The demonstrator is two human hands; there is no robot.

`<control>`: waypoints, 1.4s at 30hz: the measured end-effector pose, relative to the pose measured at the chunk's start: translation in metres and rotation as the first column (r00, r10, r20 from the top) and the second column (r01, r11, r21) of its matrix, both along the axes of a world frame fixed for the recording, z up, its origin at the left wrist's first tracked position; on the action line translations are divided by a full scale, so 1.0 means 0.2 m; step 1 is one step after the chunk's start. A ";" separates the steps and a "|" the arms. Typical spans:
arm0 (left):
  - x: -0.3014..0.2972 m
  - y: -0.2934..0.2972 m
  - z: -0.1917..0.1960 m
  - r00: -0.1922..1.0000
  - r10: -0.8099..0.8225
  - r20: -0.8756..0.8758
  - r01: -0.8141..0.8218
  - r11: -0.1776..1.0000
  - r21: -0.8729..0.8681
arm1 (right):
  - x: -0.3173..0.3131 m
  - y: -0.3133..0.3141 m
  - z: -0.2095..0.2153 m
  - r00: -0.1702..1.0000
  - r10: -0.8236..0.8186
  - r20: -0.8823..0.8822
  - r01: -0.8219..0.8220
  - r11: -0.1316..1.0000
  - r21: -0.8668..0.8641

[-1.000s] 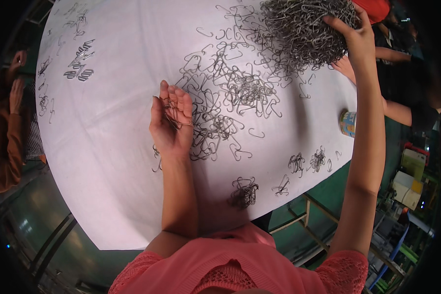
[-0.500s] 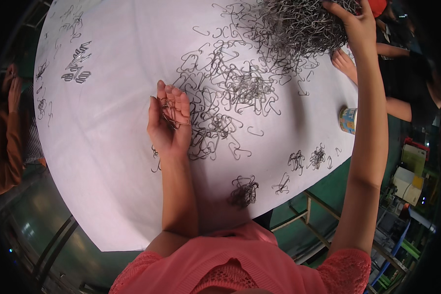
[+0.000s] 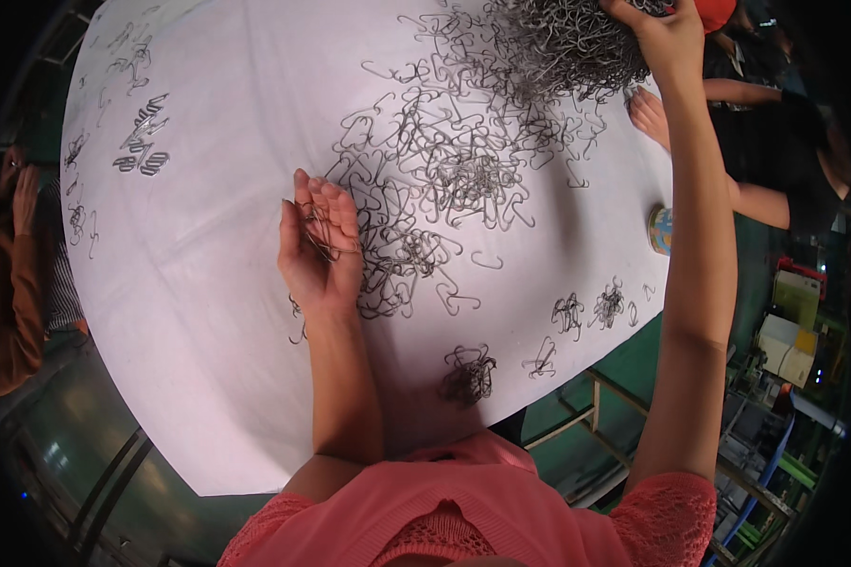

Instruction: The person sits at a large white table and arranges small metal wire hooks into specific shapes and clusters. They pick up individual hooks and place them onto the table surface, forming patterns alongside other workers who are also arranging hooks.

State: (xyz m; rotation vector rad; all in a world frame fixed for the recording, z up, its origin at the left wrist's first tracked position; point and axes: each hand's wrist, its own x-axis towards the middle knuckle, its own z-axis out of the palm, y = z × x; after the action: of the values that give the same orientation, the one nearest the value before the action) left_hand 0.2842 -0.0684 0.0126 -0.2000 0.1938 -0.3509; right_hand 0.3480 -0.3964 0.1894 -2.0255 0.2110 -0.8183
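My left hand [image 3: 321, 250] is turned palm up above the white tabletop, fingers partly curled. A few thin S-shaped wire hooks [image 3: 320, 238] lie in its cupped palm. Up at the far right, my right hand [image 3: 667, 38] rests against the edge of a large tangled heap of wire hooks [image 3: 572, 47]. Its thumb stretches over the heap, apart from the other fingers, whose tips are partly hidden or out of the picture. Between my hands spreads a loose scatter of hooks [image 3: 473, 180], reaching close beside my left hand.
Small hook clusters [image 3: 469, 375] lie near the front edge, with flat bundles [image 3: 142, 142] at the far left. A printed can [image 3: 660, 230] stands by the right edge. Another person's hand [image 3: 649, 117] rests beside the heap; a person in a brown sleeve [image 3: 14, 302] is at the left.
My right hand has shifted slightly left along the heap's edge. My left hand keeps its cupped pose with the hooks in it. The whole view has moved a little.
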 end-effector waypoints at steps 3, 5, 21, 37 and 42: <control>-0.01 0.01 0.00 1.000 -0.004 0.002 0.004 1.000 -0.019 | -0.04 0.01 -0.01 0.998 0.060 0.012 -0.058 0.995 -0.087; -0.01 0.00 0.01 1.000 -0.016 0.002 0.016 0.998 -0.054 | -0.10 0.05 0.07 0.996 -0.001 -0.088 0.015 0.989 0.150; 0.00 0.01 -0.01 1.000 0.003 0.011 -0.003 1.000 -0.006 | -0.14 0.06 0.04 0.998 -0.013 -0.063 0.019 0.995 0.097; -0.01 0.01 0.00 1.000 0.015 -0.009 -0.015 0.999 -0.047 | 0.20 0.29 -0.50 0.896 -0.252 -0.365 -0.068 0.736 -0.673; -0.01 0.02 -0.02 1.000 0.016 -0.002 -0.016 0.999 -0.030 | 0.30 0.44 -0.72 0.669 -0.050 -0.742 -0.278 0.908 -0.312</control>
State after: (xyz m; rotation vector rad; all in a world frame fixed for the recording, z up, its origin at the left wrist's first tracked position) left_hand 0.2828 -0.0650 0.0095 -0.2317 0.1886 -0.3376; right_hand 0.4080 -0.3077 0.0461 -2.6572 0.3834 0.1285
